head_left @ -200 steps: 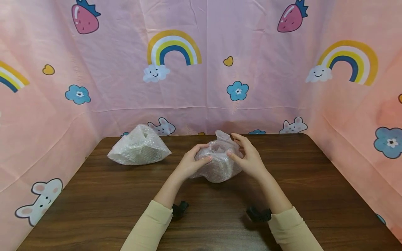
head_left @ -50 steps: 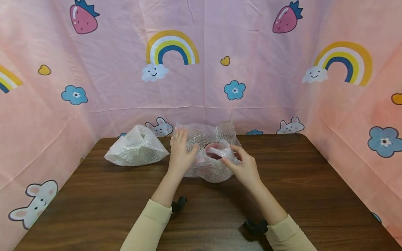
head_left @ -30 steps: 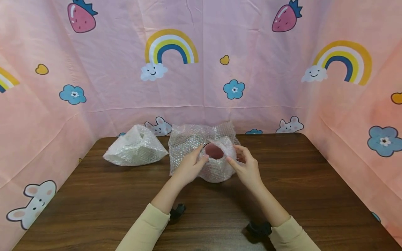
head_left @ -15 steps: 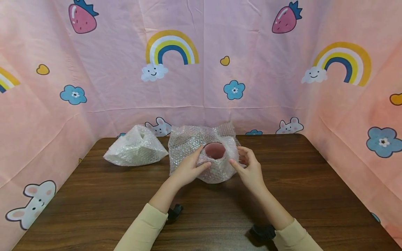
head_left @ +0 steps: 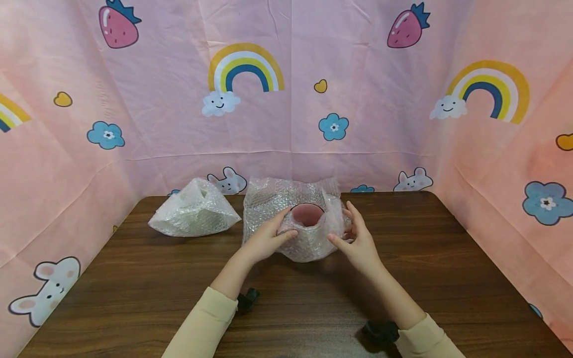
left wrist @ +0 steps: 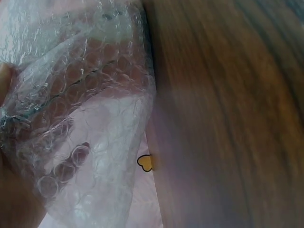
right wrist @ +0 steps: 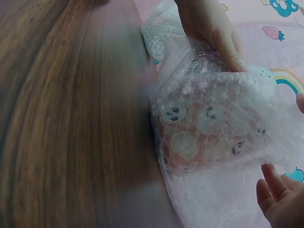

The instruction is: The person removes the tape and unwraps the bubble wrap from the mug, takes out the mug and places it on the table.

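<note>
Taking the wrapped bundle (head_left: 194,211) as my mark, the pink cup (head_left: 307,215) I'm handling stands to its right on the brown surface (head_left: 295,308), swathed in bubble wrap (head_left: 268,196). The loose part of the wrap spreads behind the cup and out towards the bundle, its edge just beside the bundle's right tip. My hands are apart, one on each side of the cup. My left hand (head_left: 264,241), the one nearer the bundle, is curled round the wrapped side with the thumb in front. My right hand (head_left: 362,246), farther from the bundle, holds the bubble wrap on the other side, thumb in front and fingers round behind.

From my head I look down on the cup's pink inside and dark rim. The right wrist view gives its side instead: pale round faces with dark eyes, seen through the bubbles. The left wrist view adds a dark line slanting under the plastic and, past the wrap's edge, a yellow heart (left wrist: 145,162) on the backdrop.

The cup's mouth points up and its axis runs upright; I can't tell whether it's taller than wide, as the wrap muddies its outline. Its base is hidden. My left hand is cut off at the left wrist view's edge, and I can't make out the bundle's contents.
</note>
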`<state>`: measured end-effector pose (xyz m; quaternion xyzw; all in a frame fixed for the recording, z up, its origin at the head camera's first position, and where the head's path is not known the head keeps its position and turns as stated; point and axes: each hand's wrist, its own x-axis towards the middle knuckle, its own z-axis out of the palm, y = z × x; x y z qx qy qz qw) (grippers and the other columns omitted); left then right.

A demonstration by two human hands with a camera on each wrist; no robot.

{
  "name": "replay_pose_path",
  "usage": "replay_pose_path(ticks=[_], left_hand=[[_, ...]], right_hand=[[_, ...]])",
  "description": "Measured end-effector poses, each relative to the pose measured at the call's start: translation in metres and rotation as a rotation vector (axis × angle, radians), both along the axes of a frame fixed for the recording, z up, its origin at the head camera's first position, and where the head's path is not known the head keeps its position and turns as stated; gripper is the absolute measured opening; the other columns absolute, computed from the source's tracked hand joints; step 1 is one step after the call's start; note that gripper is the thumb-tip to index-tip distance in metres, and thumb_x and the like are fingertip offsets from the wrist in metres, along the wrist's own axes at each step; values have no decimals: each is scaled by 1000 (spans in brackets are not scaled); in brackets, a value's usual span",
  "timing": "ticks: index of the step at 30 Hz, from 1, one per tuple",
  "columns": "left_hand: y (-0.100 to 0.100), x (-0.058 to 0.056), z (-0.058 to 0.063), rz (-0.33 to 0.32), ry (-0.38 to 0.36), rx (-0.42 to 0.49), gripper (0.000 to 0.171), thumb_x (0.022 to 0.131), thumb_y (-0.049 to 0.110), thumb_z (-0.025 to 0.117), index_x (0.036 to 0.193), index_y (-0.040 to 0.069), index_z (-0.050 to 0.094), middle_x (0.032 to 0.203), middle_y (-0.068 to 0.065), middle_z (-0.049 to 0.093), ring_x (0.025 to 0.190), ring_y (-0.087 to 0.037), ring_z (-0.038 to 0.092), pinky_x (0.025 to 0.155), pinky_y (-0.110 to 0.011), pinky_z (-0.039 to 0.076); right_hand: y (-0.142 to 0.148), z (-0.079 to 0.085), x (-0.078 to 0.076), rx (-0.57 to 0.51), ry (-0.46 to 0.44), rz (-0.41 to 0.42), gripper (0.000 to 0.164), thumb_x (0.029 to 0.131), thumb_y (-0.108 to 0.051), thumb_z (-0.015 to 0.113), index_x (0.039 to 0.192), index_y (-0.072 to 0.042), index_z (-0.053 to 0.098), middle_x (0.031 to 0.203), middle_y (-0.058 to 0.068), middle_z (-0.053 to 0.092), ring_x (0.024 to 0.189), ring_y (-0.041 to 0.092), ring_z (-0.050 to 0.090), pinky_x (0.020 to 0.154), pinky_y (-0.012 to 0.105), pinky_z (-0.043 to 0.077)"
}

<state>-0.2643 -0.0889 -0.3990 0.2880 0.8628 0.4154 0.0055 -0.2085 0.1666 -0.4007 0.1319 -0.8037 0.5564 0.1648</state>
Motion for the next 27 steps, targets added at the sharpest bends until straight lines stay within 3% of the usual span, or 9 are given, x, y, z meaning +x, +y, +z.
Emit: replay_pose_path(ticks=[6,9,11,15,21,25,27], left_hand=[[-3,-4,-2,-19,-3,-11,75,93,45,59,152,13,26,147,-12,40,121,-26,49,104,-47,35],[-4,-4,-2,-27,0,-8,74,93,43,59,152,13,27,147,-12,39,124,-27,47,104,-48,34],[-4,-4,-1,-23,9,-17,74,93,44,60,152,13,28,148,-12,39,133,-27,38,106,-48,32],[-4,-1,3,11,-3,-35,70,92,47,61,147,10,38,141,-14,47,129,-29,43,103,-48,35],[-7,1,10,72,-11,-24,57,90,47,64,128,6,56,114,-9,62,99,-20,57,82,-40,48],[-9,-1,9,64,-12,26,48,89,41,68,118,5,57,88,-4,56,76,-17,50,65,-34,45],[-10,-1,10,49,-24,69,42,89,37,69,114,7,56,84,-3,53,73,-18,47,62,-33,43]], right_hand=[[0,2,2,-7,-31,46,86,84,-6,74,153,-12,22,135,22,46,93,26,52,78,37,47],[-3,10,8,-7,-29,70,85,83,0,73,151,-5,22,128,24,50,93,28,51,77,36,47],[-5,18,13,-14,-28,79,85,83,2,72,150,-1,22,124,26,51,92,30,51,76,35,46],[-7,27,21,-20,-53,70,85,81,5,72,150,2,21,123,27,52,92,31,52,75,34,47],[5,4,7,-52,-43,66,91,79,3,76,151,-4,21,116,20,55,93,27,54,75,30,48],[8,-3,2,-91,-37,79,95,77,5,77,152,-5,19,113,20,56,92,24,55,74,28,50],[9,-3,2,-113,-38,102,95,78,5,76,152,-4,17,113,21,56,92,22,56,73,28,51]])
